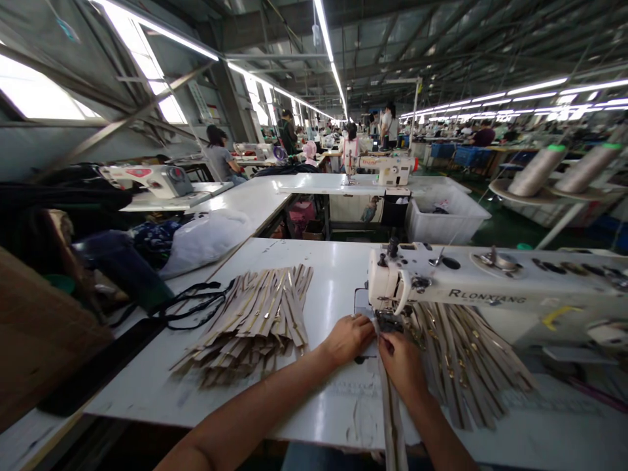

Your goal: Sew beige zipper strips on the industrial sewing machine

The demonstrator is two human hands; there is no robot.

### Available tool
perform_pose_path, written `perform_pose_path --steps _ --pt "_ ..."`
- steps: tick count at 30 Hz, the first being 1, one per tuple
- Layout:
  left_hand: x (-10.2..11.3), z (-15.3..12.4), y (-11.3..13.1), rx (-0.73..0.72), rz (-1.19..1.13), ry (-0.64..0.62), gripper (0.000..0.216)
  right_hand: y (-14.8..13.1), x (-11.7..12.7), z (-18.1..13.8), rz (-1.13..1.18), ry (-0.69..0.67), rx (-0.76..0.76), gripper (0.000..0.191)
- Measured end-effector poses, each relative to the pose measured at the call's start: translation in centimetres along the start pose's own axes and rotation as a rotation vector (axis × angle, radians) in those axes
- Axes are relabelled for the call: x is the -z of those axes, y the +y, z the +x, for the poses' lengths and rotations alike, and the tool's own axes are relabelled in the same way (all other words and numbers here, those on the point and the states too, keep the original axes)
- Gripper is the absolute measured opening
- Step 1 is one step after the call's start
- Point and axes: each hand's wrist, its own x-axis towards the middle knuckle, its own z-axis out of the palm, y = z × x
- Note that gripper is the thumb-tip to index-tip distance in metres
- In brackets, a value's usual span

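Observation:
A beige zipper [391, 418] hangs from the sewing machine's needle area down over the table's front edge. My right hand [401, 361] pinches its upper end just below the presser foot [390, 320]. Close beside it, my left hand [351, 336] has its fingers curled together at the zipper's left edge, by the needle plate; what lies under those fingertips is hidden. The white sewing machine [451, 281] reaches in from the right. To the left lies a heap of beige zippers [260, 314] with gold teeth. Another fan of zippers [461, 366] spreads under the machine arm.
Black straps [196, 307] and a white bag [209, 239] lie at the left. Two thread cones [540, 170] stand at the right on a stand. A white bin [446, 212] is beyond the machine. Several people sit or stand at other machines farther back.

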Motion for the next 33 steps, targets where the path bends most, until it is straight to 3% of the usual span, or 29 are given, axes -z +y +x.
perform_pose_path --steps 8,16,24,33 --pt "-1.1 -0.3 0.2 -0.021 -0.069 0.101 0.022 -0.2 0.0 0.0 0.089 -0.019 -0.147 0.034" --pt "-1.0 -0.6 0.6 -0.036 -0.078 0.098 0.025 -0.3 0.0 -0.1 0.062 -0.005 -0.204 0.036" --pt "-1.1 -0.7 0.5 -0.035 -0.079 0.104 0.026 -0.8 0.1 -0.2 -0.028 0.023 -0.115 0.03" --pt "-1.2 -0.7 0.5 0.013 -0.093 0.089 0.026 -0.8 0.0 -0.2 -0.102 -0.006 -0.115 0.025"
